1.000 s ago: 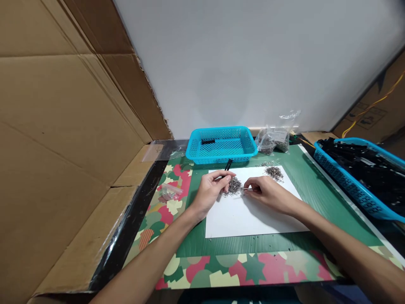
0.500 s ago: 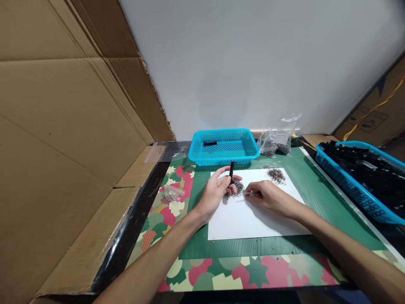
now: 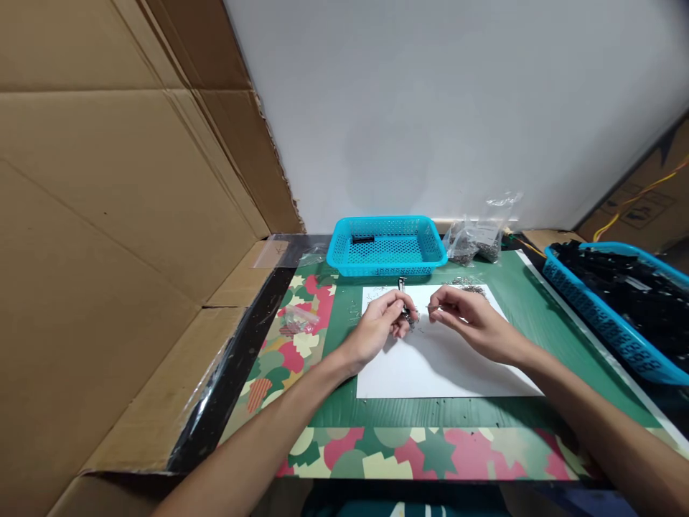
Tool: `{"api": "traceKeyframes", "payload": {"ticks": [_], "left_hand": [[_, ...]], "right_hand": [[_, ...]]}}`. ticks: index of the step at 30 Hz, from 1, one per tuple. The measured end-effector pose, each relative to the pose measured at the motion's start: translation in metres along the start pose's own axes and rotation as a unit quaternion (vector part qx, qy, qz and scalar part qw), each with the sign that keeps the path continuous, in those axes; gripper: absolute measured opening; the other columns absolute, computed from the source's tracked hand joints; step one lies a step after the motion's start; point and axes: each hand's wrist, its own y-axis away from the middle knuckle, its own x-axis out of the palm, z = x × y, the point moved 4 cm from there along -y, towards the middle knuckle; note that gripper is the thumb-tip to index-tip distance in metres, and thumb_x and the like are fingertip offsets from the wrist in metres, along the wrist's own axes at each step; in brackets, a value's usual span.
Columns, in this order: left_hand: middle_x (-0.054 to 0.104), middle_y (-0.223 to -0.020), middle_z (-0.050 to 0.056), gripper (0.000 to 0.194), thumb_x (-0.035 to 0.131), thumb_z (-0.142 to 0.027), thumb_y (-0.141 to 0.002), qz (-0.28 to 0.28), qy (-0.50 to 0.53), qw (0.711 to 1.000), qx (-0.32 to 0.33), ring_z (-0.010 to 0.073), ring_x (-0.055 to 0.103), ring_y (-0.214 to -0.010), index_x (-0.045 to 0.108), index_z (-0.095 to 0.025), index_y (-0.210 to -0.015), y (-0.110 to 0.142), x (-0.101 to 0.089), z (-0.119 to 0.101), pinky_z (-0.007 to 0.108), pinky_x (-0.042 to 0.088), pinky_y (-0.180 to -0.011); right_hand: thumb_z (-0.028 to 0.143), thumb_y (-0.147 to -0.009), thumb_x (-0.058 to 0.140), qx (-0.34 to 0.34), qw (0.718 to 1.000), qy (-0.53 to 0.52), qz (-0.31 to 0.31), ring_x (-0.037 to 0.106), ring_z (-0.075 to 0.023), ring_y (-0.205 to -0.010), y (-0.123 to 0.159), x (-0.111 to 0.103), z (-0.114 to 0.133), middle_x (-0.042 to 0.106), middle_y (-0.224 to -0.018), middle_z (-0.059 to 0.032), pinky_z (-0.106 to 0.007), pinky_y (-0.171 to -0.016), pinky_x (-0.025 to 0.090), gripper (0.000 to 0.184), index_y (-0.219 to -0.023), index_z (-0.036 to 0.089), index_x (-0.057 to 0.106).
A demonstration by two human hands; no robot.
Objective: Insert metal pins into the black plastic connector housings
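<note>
My left hand [image 3: 381, 324] is closed around a narrow black part [image 3: 402, 286], whose upper end sticks out above the fingers with a bright glint along it. Facing it from the right, my right hand [image 3: 467, 319] pinches a tiny thin metal piece [image 3: 432, 307], too small to name exactly. Both hands hover over a white sheet [image 3: 409, 377]. Beyond the right hand's knuckles shows part of a heap of small metal pieces [image 3: 474, 289]. Another heap of such pieces [image 3: 412, 320] is largely hidden by my left hand.
Behind the sheet stands a blue basket [image 3: 386, 271] holding a black part [image 3: 362, 240]. Clear bags of small pieces [image 3: 489, 248] sit beside it. At right, another blue basket [image 3: 603, 322] is full of black parts [image 3: 635, 283]. A small plastic bag [image 3: 299, 321] and cardboard [image 3: 123, 237] lie left.
My right hand has lifted from the sheet and moved slightly up and right, still pinching a thin piece. My left hand has turned the black part, which now shows a shiny side.
</note>
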Motion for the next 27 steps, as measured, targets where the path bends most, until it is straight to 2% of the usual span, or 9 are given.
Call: {"api": "traceKeyframes", "payload": {"ticks": [3,7,10,15,22,27], "left_hand": [[0.061,-0.091,0.004,0.034,0.058,-0.048,-0.101,0.035,-0.022,0.999,0.000,0.0071,0.052,-0.061,0.059,-0.015,-0.099,0.004,0.009,0.000,0.023,0.035,-0.057],[0.059,-0.089,0.002,0.033,0.060,-0.049,-0.101,0.059,-0.062,0.996,0.011,0.0072,0.050,-0.060,0.057,-0.016,-0.101,0.010,0.019,-0.005,0.023,0.036,-0.058],[0.054,-0.081,-0.002,0.032,0.063,-0.049,-0.100,0.056,-0.090,0.994,0.009,0.0082,0.047,-0.060,0.056,-0.018,-0.100,0.013,0.020,-0.007,0.023,0.035,-0.056],[0.048,-0.073,-0.004,0.029,0.056,-0.048,-0.104,0.056,-0.135,0.989,0.010,0.0098,0.045,-0.061,0.057,-0.019,-0.099,0.016,0.020,-0.009,0.023,0.033,-0.057],[0.047,-0.074,-0.004,0.027,0.058,-0.045,-0.103,0.035,-0.106,0.993,0.022,0.0088,0.044,-0.060,0.056,-0.019,-0.099,0.016,0.019,-0.009,0.022,0.033,-0.056],[0.053,-0.078,-0.002,0.031,0.060,-0.048,-0.101,0.012,-0.105,0.994,0.029,0.0083,0.047,-0.060,0.058,-0.017,-0.100,0.015,0.017,-0.011,0.023,0.036,-0.056]], "right_hand": [[0.039,-0.100,0.065,-0.015,0.998,-0.052,-0.027,0.065,-0.0190,-0.086,-0.001,-0.001,-0.005,0.069,-0.092,-0.0052,-0.032,-0.077,0.051,0.019,-0.097,0.020,0.066],[0.036,-0.097,0.071,-0.027,0.996,-0.075,-0.045,0.071,-0.0198,-0.087,-0.001,0.000,-0.005,0.073,-0.094,-0.0063,-0.033,-0.079,0.055,0.020,-0.106,0.019,0.065],[0.033,-0.097,0.070,-0.036,0.996,-0.064,-0.041,0.073,-0.0196,-0.084,0.001,0.000,-0.003,0.074,-0.091,-0.0063,-0.033,-0.077,0.056,0.019,-0.109,0.019,0.064],[0.036,-0.097,0.071,-0.042,0.997,-0.051,-0.034,0.072,-0.0195,-0.086,0.002,0.001,-0.001,0.074,-0.094,-0.0066,-0.033,-0.078,0.057,0.019,-0.106,0.020,0.066],[0.039,-0.098,0.069,-0.030,0.996,-0.059,-0.054,0.066,-0.0187,-0.087,0.001,0.004,0.001,0.072,-0.096,-0.0058,-0.032,-0.077,0.053,0.019,-0.100,0.020,0.073],[0.041,-0.097,0.070,-0.009,0.995,-0.079,-0.060,0.064,-0.0180,-0.082,-0.001,0.005,-0.001,0.072,-0.089,-0.0053,-0.030,-0.075,0.051,0.022,-0.095,0.019,0.075]]}}
